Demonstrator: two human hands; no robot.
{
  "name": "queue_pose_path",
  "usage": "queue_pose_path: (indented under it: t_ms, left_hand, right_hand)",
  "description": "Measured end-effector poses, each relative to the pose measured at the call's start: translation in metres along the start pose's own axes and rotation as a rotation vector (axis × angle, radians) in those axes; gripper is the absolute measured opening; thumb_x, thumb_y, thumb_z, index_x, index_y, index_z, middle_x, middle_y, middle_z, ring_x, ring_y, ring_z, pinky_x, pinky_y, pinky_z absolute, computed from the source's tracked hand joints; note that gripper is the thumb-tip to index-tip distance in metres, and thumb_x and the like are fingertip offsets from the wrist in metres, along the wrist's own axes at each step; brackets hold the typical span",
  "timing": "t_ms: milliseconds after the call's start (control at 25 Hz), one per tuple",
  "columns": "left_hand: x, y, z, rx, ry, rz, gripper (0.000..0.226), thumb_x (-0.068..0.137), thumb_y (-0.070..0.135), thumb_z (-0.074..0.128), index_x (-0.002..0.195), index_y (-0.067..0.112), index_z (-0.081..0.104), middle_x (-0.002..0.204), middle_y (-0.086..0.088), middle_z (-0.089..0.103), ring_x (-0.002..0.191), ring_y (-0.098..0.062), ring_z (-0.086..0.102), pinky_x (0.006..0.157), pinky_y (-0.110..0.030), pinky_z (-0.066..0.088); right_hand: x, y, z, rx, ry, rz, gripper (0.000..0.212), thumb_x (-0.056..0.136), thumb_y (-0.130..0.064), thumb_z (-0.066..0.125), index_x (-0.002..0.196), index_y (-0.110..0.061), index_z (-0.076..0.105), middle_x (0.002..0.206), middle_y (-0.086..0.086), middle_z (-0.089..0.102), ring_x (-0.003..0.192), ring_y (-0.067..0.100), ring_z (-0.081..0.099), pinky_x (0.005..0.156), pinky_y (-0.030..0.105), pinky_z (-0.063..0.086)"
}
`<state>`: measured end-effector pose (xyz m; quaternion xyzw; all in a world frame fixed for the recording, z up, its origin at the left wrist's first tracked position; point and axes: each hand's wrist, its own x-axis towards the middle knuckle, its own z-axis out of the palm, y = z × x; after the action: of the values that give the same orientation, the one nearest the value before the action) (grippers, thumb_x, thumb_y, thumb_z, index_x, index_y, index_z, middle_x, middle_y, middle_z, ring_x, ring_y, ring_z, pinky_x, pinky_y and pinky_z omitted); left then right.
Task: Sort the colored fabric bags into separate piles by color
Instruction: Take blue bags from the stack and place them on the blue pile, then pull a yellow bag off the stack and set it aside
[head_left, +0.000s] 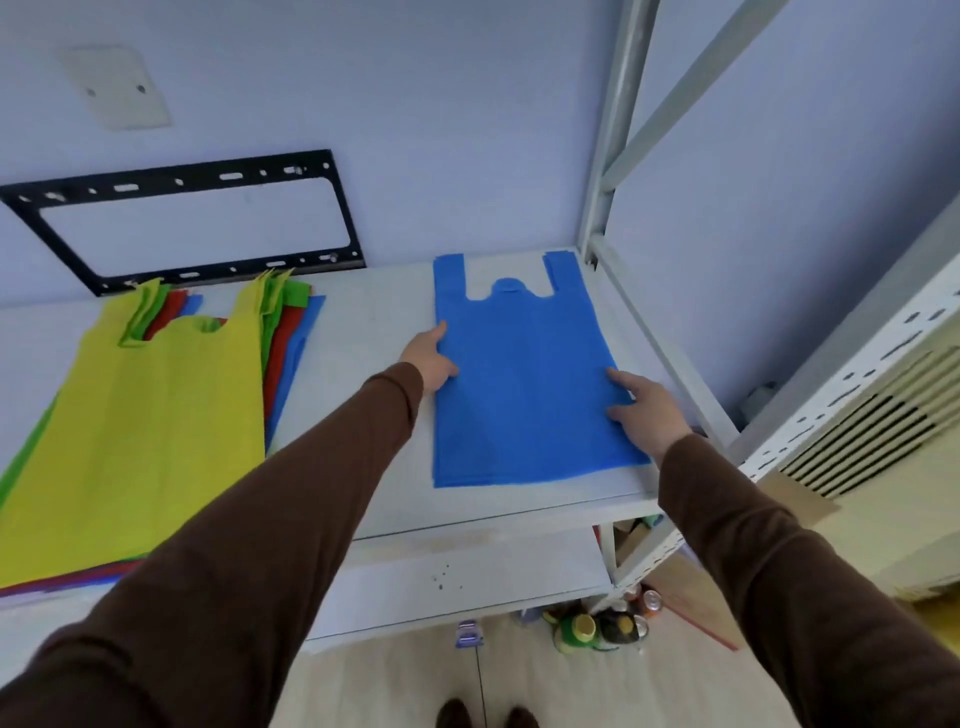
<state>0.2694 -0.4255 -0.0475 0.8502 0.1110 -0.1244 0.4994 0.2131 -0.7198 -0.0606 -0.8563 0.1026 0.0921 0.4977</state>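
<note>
Two hands, my left and right, lie released and flat on the blue bag right of centre, squaring it well apart from the mixed stack at left.

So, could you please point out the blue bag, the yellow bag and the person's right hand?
blue bag (524, 395): head view, middle of its flat body.
yellow bag (156, 426): head view, centre of the top sheet.
right hand (649, 410): head view, back of the hand.
</note>
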Motion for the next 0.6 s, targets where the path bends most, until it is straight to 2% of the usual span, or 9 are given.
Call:
queue_pose_path:
  t_ms: [80, 120, 200, 280, 440, 600]
  left_hand:
    - [-0.004, 0.001, 0.001, 0.077, 0.027, 0.012, 0.078, 0.087, 0.0, 0.063, 0.153, 0.013, 0.025, 0.153, -0.008, 0.037, 0.132, -0.026, 0.047, 0.098, -0.02, 0.039]
    - [-0.006, 0.001, 0.002, 0.132, 0.053, 0.023, 0.073, 0.087, 0.005, 0.064, 0.152, 0.013, 0.03, 0.151, -0.009, 0.038, 0.131, -0.026, 0.047, 0.097, -0.019, 0.039]
    - [-0.012, -0.005, -0.006, 0.328, 0.131, 0.078, 0.061, 0.089, 0.02, 0.063, 0.146, 0.017, 0.042, 0.148, -0.01, 0.04, 0.133, -0.028, 0.042, 0.106, -0.025, 0.035]
    - [-0.026, -0.013, -0.02, 0.496, 0.173, 0.141, 0.05, 0.092, 0.028, 0.058, 0.141, 0.022, 0.048, 0.145, -0.01, 0.042, 0.133, -0.031, 0.037, 0.11, -0.03, 0.025]
    - [-0.066, -0.044, -0.072, 0.546, 0.261, 0.256, 0.042, 0.092, 0.026, 0.06, 0.133, 0.02, 0.055, 0.139, -0.008, 0.049, 0.131, -0.028, 0.038, 0.11, -0.028, 0.02]
    - [-0.113, -0.097, -0.151, 0.518, 0.373, 0.219, 0.039, 0.089, 0.024, 0.063, 0.128, 0.019, 0.06, 0.133, -0.008, 0.055, 0.126, -0.03, 0.046, 0.109, -0.04, 0.033]
  right_hand:
    - [0.002, 0.0, -0.001, -0.185, 0.001, -0.058, 0.055, 0.094, -0.005, 0.055, 0.146, -0.02, 0.044, 0.147, 0.008, 0.044, 0.122, 0.027, 0.05, 0.098, 0.028, 0.041]
    - [0.0, 0.0, -0.003, -0.335, 0.004, -0.096, 0.054, 0.094, -0.01, 0.056, 0.146, -0.019, 0.043, 0.15, 0.009, 0.04, 0.129, 0.03, 0.043, 0.105, 0.031, 0.036]
    - [-0.008, -0.006, -0.001, -0.56, 0.045, -0.216, 0.052, 0.095, -0.021, 0.057, 0.145, -0.019, 0.044, 0.153, 0.01, 0.037, 0.135, 0.036, 0.032, 0.113, 0.037, 0.024]
    - [-0.016, -0.022, 0.007, -0.508, 0.064, -0.316, 0.047, 0.094, -0.026, 0.059, 0.14, -0.021, 0.051, 0.151, 0.007, 0.04, 0.135, 0.034, 0.029, 0.114, 0.037, 0.022]
    - [-0.026, -0.069, 0.053, -0.4, 0.011, -0.522, 0.037, 0.091, -0.025, 0.062, 0.128, -0.022, 0.06, 0.139, 0.007, 0.053, 0.131, 0.032, 0.041, 0.109, 0.032, 0.025]
    - [-0.057, -0.112, 0.13, -0.31, -0.122, -0.599, 0.032, 0.093, -0.025, 0.06, 0.125, -0.026, 0.062, 0.127, 0.001, 0.059, 0.121, 0.027, 0.046, 0.104, 0.04, 0.038]
